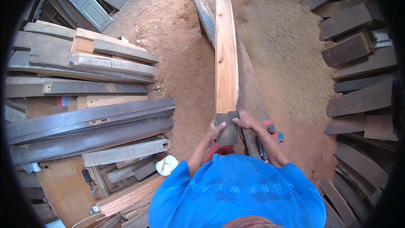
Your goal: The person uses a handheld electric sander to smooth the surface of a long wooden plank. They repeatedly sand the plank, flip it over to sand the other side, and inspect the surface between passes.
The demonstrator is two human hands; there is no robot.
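Observation:
A long wooden plank points away from me, its surface bare and pale for most of its length and dark grey at the near end. My left hand is closed round the left edge of that dark end, thumb lying on top. On the opposite edge, my right hand grips the plank with its thumb also on the upper face. The fingers below the plank are hidden. Beneath it runs a worn wooden bench. Beside my right forearm, a red and black power tool is partly covered by the arm.
Stacked old boards fill the left side. More dark timbers line the right. Sawdust and shavings cover the ground right of the bench. A small white tub stands near my left elbow. A panelled door leans at far left.

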